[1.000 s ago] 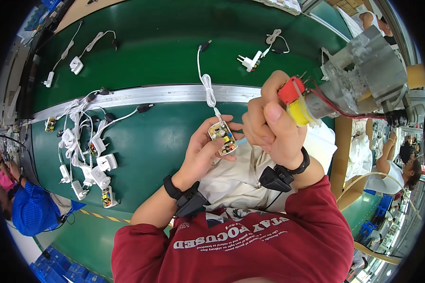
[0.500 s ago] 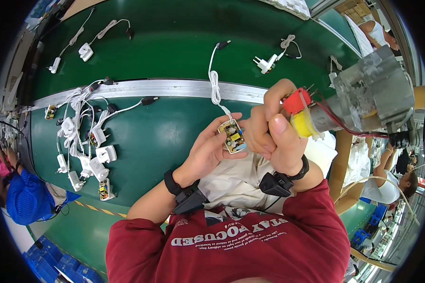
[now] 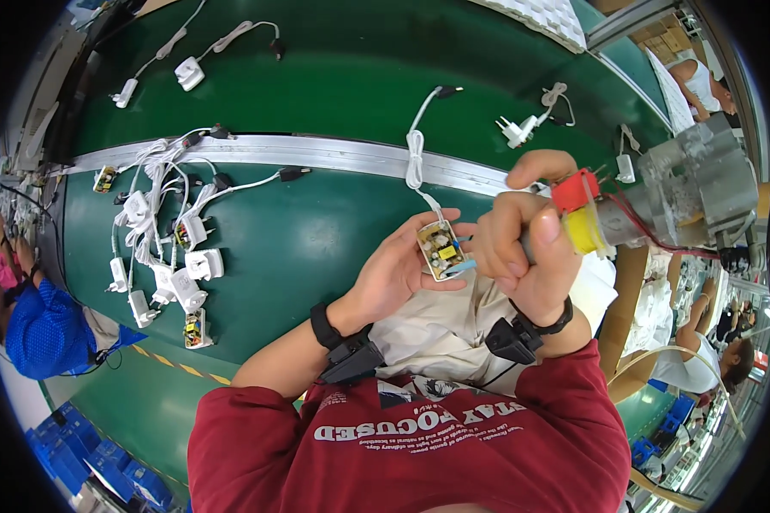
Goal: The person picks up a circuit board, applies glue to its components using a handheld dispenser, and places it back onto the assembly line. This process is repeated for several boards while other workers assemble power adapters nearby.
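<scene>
An opened white power adapter (image 3: pixel 441 250) lies in my left hand (image 3: pixel 393 278), its circuit board facing up. My left fingers are behind and beside the case. From its far end a white cable (image 3: pixel 415 159), bundled in the middle, runs out across the metal rail. My right hand (image 3: pixel 526 244) is curled round the front end of a grey cylindrical tool (image 3: pixel 659 188) with a red block (image 3: pixel 576 190) and a yellow band (image 3: pixel 584 229). The right fingertips are close beside the adapter; the tool's tip is hidden by the hand.
A tangled pile of white adapters and cables (image 3: pixel 154 227) lies on the green table to the left. More adapters (image 3: pixel 520 130) with cables lie on the green surface beyond the metal rail (image 3: pixel 334 154). A cardboard box (image 3: pixel 629 299) stands at the right, with people working behind it.
The whole view has shifted, so the table things appear farther right. My left thumb has come off the board's face. My right index finger has stretched out away from the tool's red block.
</scene>
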Demonstrator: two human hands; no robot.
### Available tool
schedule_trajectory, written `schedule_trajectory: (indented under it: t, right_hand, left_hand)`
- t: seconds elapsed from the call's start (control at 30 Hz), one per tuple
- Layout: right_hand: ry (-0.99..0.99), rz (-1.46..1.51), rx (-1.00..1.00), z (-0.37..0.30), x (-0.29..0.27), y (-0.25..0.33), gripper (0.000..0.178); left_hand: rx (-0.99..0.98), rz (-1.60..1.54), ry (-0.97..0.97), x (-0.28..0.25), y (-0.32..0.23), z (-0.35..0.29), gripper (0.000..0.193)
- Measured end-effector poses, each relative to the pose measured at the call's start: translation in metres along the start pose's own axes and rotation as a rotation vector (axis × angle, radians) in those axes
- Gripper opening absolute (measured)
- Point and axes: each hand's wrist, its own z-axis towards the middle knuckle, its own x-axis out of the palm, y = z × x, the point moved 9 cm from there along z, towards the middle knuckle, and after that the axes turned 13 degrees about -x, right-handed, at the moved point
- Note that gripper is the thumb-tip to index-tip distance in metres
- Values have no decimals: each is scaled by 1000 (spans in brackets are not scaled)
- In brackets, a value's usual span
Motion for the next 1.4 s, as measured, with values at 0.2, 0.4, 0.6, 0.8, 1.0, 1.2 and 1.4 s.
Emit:
schedule_trajectory:
  t: [0.2, 0.4, 0.6, 0.8, 1.0, 1.2, 1.4]
  right_hand:
    - [-141, 69, -40, 3, -8, 6, 44]
    - [-174, 64, -47, 9, -16, 15, 39]
    - [-123, 80, -49, 11, -4, 7, 28]
    - [-164, 22, -69, 12, -6, 6, 31]
    - [-224, -9, -104, 20, -23, 9, 27]
    - [-255, -52, -150, 31, -34, 12, 22]
    - [-205, -22, -140, 29, -21, 10, 21]
  left_hand:
    - [-114, -45, -61, -17, 18, 10, 53]
    - [5, 310, -141, 0, -42, 24, 37]
    - [801, 1411, -349, 65, -168, 54, 38]
    - [405, 2058, -841, -1, -176, 115, 45]
    - [1024, 2025, -1021, 25, -162, 23, 38]
    - [401, 1908, -347, 61, -46, -59, 17]
    - [540, 1716, 176, 125, 91, -42, 16]
